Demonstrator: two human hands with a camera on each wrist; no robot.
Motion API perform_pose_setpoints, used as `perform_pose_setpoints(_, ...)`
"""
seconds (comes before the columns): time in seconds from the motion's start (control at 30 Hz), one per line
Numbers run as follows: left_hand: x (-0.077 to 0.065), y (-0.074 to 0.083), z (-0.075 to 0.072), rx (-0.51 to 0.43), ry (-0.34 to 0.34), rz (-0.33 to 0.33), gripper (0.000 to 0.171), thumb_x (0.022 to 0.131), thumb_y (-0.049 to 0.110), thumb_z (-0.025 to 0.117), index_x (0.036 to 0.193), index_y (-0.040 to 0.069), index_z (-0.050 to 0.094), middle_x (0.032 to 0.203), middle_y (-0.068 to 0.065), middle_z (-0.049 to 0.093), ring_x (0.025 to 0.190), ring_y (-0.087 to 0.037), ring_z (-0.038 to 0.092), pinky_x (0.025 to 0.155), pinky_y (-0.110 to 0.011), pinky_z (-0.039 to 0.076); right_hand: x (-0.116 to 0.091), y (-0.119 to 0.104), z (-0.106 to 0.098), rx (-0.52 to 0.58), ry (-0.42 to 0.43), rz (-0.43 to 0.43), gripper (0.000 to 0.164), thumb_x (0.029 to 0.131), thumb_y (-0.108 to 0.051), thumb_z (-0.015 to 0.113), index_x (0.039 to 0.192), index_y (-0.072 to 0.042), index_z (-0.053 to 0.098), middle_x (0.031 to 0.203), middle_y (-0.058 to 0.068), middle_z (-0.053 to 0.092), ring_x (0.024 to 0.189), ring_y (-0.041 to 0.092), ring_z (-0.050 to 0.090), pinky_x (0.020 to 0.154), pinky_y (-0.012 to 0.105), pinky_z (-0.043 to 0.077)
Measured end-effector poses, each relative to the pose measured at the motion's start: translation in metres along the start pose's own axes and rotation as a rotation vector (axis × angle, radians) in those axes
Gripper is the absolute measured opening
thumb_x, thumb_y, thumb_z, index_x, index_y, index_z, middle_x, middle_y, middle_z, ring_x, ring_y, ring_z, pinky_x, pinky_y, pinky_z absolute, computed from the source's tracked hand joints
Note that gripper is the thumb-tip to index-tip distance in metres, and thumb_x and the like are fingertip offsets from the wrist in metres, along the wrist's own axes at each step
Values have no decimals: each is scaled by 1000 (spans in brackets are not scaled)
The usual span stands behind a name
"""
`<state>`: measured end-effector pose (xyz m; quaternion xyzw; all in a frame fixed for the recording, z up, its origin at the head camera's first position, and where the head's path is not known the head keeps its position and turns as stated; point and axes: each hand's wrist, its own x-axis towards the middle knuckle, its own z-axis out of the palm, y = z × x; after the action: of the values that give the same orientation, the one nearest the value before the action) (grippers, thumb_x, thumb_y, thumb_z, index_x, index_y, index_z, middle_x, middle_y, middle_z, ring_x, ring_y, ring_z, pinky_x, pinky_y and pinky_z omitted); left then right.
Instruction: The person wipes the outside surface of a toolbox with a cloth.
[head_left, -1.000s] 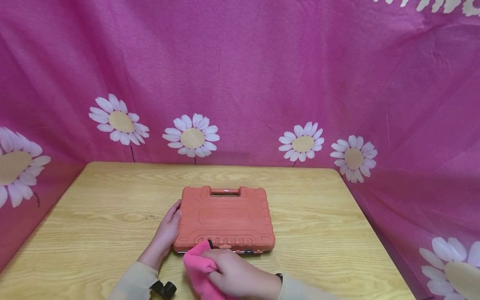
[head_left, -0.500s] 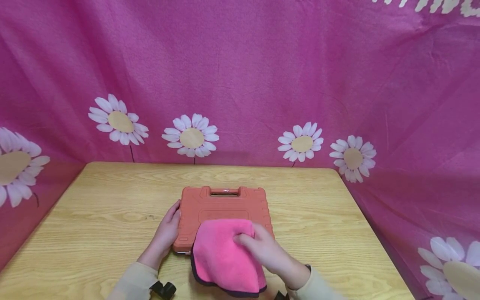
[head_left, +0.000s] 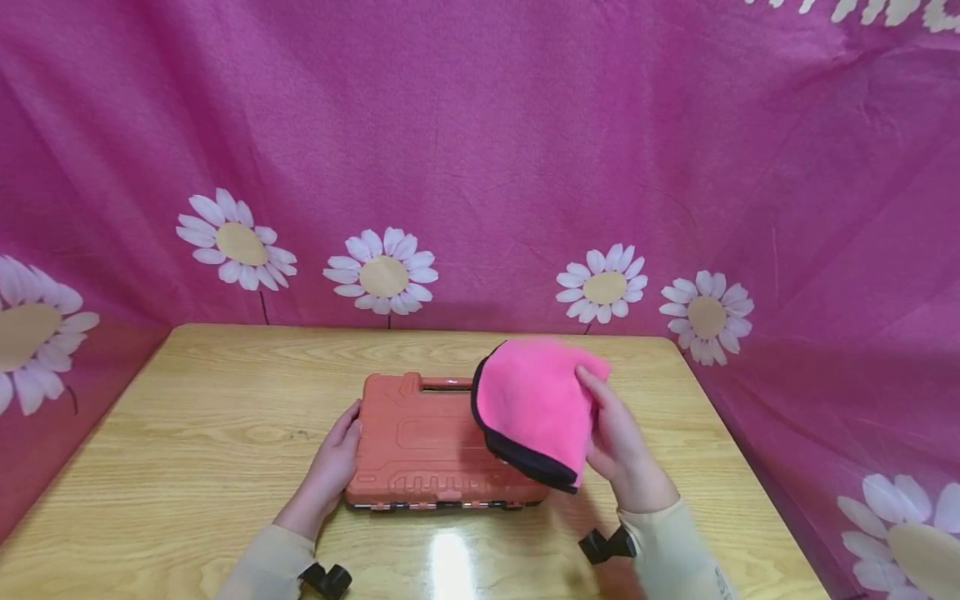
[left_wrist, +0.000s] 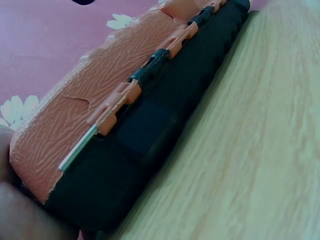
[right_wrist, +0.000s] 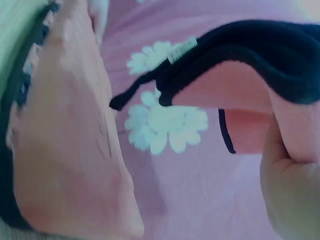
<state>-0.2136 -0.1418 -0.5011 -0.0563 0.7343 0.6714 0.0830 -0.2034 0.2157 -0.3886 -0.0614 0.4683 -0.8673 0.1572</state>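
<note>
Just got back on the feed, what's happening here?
A person's right hand pinches a pink cloth, held up so that it hides part of the right end of an orange case in the head view. The left hand rests against the case's left side. The case looks closed and lies flat on the table, hinges toward the person.

Creased magenta fabric hanging [head_left: 480, 150] along far, left and right sides; printed white-petalled, tan-centred daisies [head_left: 384, 276] low on it; cut-off whitish print [head_left: 873, 12], upper right. Yellowish wood-grain surface [head_left: 240, 400], rounded far corners; white glare patch [head_left: 451, 567] on near middle.
</note>
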Motion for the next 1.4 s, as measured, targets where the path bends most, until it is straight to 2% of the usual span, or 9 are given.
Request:
perform_pose_setpoints(0.13,0,0,0,0,-1,4,56,115,24,26,166,8,11,172,-20,11,159,-39,8,129,-56,13,5,-11,-18,90,154,-26,29,110,-39,45,109,-21,68,100,-8,76,93,4,73,85,21,60)
perform_pose_setpoints(0.23,0,0,0,-1,0,5,56,115,24,26,166,8,11,173,-20,11,159,-39,8,129,-56,13,10,-16,-35,138,221,-52,26,110,-36,46,111,-20,67,101,-7,75,94,5,72,87,20,59)
perform_pose_setpoints(0.5,-1,2,0,1,-3,-9,56,115,25,26,166,9,11,173,-19,10,159,-39,7,129,-57,13,19,-23,-77,283,334,-86,19,112,-25,40,114,-16,57,102,-4,74,96,7,70,87,22,58)
perform_pose_setpoints(0.7,-1,1,1,3,3,-4,56,114,25,27,166,8,12,173,-19,11,159,-39,8,129,-56,13,21,-25,-97,393,398,-78,18,113,-23,36,118,-14,51,104,-2,73,98,8,71,88,24,59)
perform_pose_setpoints(1.0,-1,2,-2,1,3,2,56,114,23,29,165,5,14,172,-22,13,159,-40,10,129,-56,15,23,-25,-103,379,426,-84,19,113,-23,33,124,-15,46,104,-3,73,99,6,70,87,23,58)
perform_pose_setpoints(1.17,-2,5,-3,34,28,14,53,113,18,32,163,3,23,167,-25,25,155,-40,26,126,-56,25,24,-25,-103,374,463,-70,20,113,-24,34,131,-18,42,106,-6,72,102,4,68,89,21,57)
perform_pose_setpoints(1.27,-3,8,-3,95,24,52,53,112,17,38,161,2,25,165,-28,28,152,-43,32,124,-57,30,24,-26,-102,385,480,-63,22,113,-24,34,133,-19,41,106,-6,71,103,4,66,90,21,56)
perform_pose_setpoints(1.4,-6,11,-2,233,10,137,62,108,13,50,161,-2,21,163,-34,23,149,-48,34,122,-59,32,24,-27,-101,384,482,-66,22,114,-24,33,133,-19,42,106,-6,72,104,3,66,90,20,57)
